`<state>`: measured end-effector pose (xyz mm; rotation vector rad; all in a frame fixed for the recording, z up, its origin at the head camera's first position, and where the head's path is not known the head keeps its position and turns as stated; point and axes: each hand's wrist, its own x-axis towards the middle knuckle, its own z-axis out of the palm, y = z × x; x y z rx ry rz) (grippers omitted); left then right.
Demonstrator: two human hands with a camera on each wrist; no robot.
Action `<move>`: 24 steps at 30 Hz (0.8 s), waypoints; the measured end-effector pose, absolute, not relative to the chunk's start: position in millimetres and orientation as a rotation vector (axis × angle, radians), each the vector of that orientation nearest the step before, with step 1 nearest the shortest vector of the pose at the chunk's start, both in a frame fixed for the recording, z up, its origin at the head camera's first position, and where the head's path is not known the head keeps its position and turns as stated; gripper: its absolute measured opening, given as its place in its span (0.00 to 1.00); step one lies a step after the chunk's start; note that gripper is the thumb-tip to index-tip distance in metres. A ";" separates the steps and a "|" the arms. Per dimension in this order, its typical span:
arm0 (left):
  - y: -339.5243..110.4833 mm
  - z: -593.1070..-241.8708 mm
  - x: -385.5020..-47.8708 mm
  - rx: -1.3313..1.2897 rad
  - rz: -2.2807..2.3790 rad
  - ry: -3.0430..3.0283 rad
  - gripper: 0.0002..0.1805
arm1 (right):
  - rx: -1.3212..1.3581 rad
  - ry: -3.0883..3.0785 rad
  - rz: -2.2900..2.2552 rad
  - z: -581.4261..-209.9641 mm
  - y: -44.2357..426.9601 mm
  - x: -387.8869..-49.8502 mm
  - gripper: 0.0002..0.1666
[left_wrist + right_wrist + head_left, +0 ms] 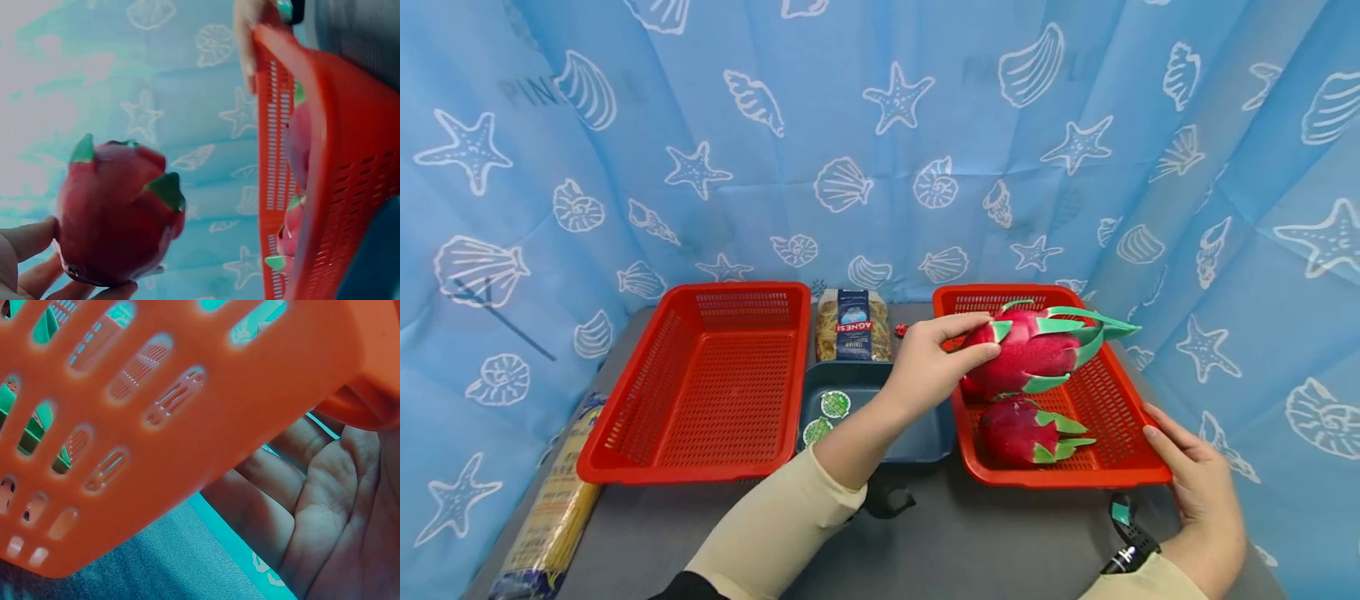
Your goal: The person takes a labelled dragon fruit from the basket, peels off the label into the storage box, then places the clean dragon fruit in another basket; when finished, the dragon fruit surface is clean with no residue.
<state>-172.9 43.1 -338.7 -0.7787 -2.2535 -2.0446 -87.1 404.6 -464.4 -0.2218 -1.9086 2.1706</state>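
My left hand (928,367) holds a pink dragon fruit (1037,354) with green leaf tips above the right red basket (1067,477). Thumb and fingers grip the blunt end of this dragon fruit (119,212), as the left wrist view shows. Inside the basket lies another dragon fruit (1018,433), leaves pointing right. A second pink-and-green fruit (290,234) shows in there in the left wrist view, partly hidden by the rim. At the basket's front right corner my right hand (1198,467) grips the rim, thumb on top and fingers outside.
Another red basket (700,478) stands at left. Between the baskets are a dark blue pan (917,442) with two green round labels (835,404) and a pasta bag (853,325). A long spaghetti pack (553,508) lies at far left. A blue shell-patterned curtain (880,183) encloses the table.
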 end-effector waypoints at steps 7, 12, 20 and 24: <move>86.0 -333.1 -203.0 -0.807 -1.739 -2.531 0.22 | -0.281 -1.949 2.110 -463.7 403.8 -85.3 0.22; 111.8 -334.8 -210.6 -0.773 -1.420 -2.765 0.22 | -0.271 -1.934 2.122 -463.2 405.0 -84.2 0.23; 140.6 -343.9 -210.8 -0.695 -1.135 -2.952 0.15 | -0.346 -1.969 2.078 -463.1 403.5 -83.3 0.22; 151.8 -345.2 -211.1 -0.652 -1.064 -3.005 0.14 | -0.403 -2.032 2.034 -462.3 404.1 -84.8 0.24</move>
